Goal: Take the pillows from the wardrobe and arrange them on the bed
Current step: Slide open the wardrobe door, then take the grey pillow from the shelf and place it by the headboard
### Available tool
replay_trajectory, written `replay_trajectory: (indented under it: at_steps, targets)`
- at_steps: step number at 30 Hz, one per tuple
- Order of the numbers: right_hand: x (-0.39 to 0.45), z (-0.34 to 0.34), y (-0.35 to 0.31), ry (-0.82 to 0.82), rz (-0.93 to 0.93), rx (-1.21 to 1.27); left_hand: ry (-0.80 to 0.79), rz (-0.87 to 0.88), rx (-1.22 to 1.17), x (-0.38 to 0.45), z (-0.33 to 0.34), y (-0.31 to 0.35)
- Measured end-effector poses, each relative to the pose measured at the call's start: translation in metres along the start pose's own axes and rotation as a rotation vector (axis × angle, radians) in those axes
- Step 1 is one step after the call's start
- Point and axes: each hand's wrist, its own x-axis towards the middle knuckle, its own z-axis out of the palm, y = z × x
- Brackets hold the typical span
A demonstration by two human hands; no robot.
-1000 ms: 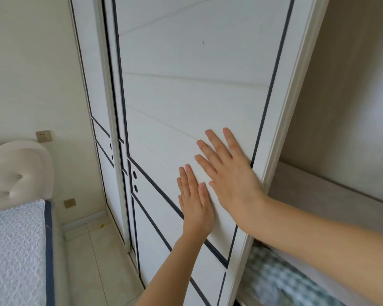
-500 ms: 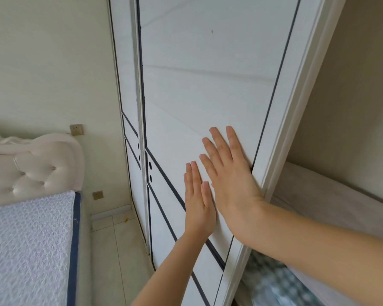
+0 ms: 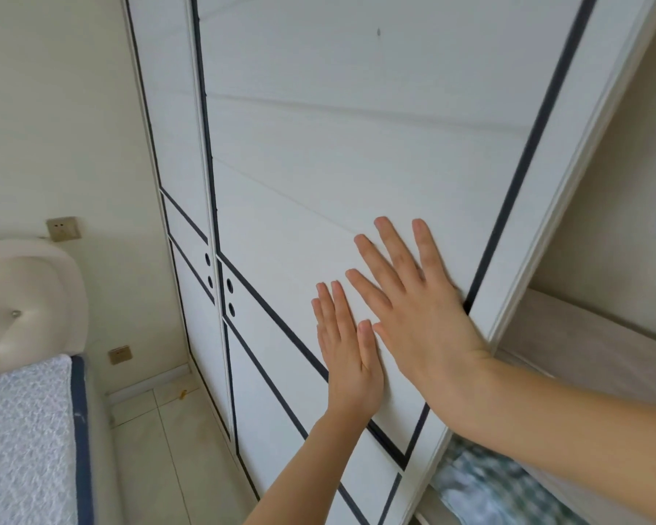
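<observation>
My wardrobe door (image 3: 356, 145) is white with dark navy line trim. The fabric (image 3: 481, 486) inside is a blurred green-and-white check. My bed (image 3: 19, 441) has a white textured cover edged in navy, and a cream headboard (image 3: 27, 297).

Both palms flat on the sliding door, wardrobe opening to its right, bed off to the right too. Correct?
Not quite: the bed is on the left. The head view shows both hands, left and right, flat on the door, opening to its right.
</observation>
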Motion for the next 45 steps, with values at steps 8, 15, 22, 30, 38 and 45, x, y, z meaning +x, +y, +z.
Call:
replay_trajectory:
  at_steps: [8,15,22,30,38,45]
  targets:
    - [-0.002,0.0,-0.001,-0.006,0.029,0.039,-0.001,0.038,-0.027,0.001,0.0,-0.006]
    - [-0.008,-0.013,0.003,0.108,-0.007,0.272,-0.069,0.054,-0.005,0.003,-0.013,-0.003]
    - [-0.034,-0.032,0.003,0.483,-0.04,0.696,-0.025,0.006,-0.099,-0.005,-0.05,0.017]
    - [-0.127,-0.021,0.029,0.513,0.163,1.028,0.15,0.136,-0.068,-0.066,-0.055,0.071]
    - [-0.261,0.043,0.038,0.296,0.624,1.299,-0.04,0.212,-0.015,-0.155,0.009,0.136]
    - [-0.336,0.097,0.019,0.035,0.77,1.353,-0.347,0.133,0.115,-0.207,0.084,0.146]
